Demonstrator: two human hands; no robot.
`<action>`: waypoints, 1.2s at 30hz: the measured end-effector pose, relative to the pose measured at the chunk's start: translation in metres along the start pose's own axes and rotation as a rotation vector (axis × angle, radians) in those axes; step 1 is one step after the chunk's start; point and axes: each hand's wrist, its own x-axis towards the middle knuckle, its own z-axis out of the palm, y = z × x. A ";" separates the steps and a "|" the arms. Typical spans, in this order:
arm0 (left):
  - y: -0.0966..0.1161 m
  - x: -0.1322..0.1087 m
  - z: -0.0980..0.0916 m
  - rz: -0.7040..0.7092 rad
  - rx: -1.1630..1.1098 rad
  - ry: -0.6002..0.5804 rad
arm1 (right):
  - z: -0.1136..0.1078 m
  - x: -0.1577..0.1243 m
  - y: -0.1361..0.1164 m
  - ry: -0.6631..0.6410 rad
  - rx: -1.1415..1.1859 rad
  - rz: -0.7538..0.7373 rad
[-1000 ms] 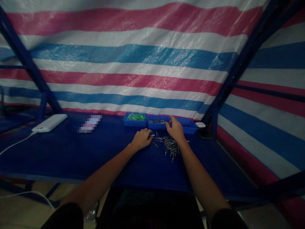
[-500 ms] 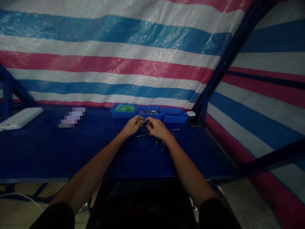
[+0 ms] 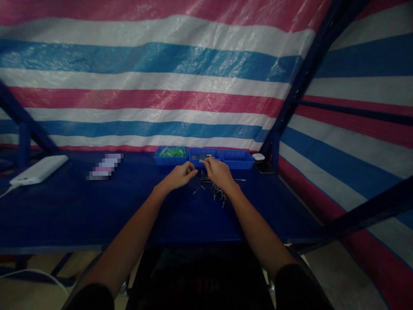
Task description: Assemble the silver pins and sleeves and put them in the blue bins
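Observation:
My right hand [image 3: 218, 173] is raised at the front edge of the middle blue tray [image 3: 204, 156] and pinches a small metal piece between its fingertips. My left hand [image 3: 180, 176] rests on the blue table [image 3: 97, 202] just to the left, fingers curled; whether it holds anything is too small to tell. A pile of small metal pins [image 3: 217, 191] lies on the table under and beside my right wrist. The left blue tray [image 3: 171, 155] holds green parts; the right blue tray [image 3: 237, 158] looks empty.
A white power bank [image 3: 39, 169] with a cable lies at the far left. A blurred flat item [image 3: 105, 165] lies left of the trays. A small white object [image 3: 258, 157] sits by the blue frame post. Striped tarpaulin walls close off the back and right.
My hands were together over the pins; the right hand has since lifted toward the middle tray with a small piece, and the left has stayed low. The camera tilted down slightly.

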 end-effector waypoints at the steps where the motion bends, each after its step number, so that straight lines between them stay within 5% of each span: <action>1: 0.001 -0.003 -0.004 0.004 0.011 -0.047 | -0.005 0.003 -0.001 0.062 0.009 0.020; 5: 0.000 -0.014 -0.009 -0.004 0.071 -0.322 | -0.017 0.026 -0.001 0.239 0.043 0.110; 8: -0.005 -0.015 -0.002 -0.018 0.165 -0.407 | -0.011 0.035 0.009 0.190 0.018 0.201; 11: -0.012 -0.011 0.005 0.007 0.216 -0.367 | 0.002 0.024 0.023 0.075 0.036 0.227; 16: -0.015 -0.007 0.010 0.018 0.218 -0.299 | 0.020 -0.002 0.027 -0.115 0.239 0.040; 26: -0.005 -0.005 0.029 -0.041 0.388 -0.121 | 0.041 -0.002 0.021 -0.157 0.288 0.016; 31: -0.010 -0.001 0.028 -0.051 0.365 -0.096 | 0.042 -0.002 0.021 -0.181 0.318 -0.019; 36: -0.011 0.002 0.022 -0.062 0.244 0.062 | 0.038 -0.003 0.016 -0.166 0.398 -0.097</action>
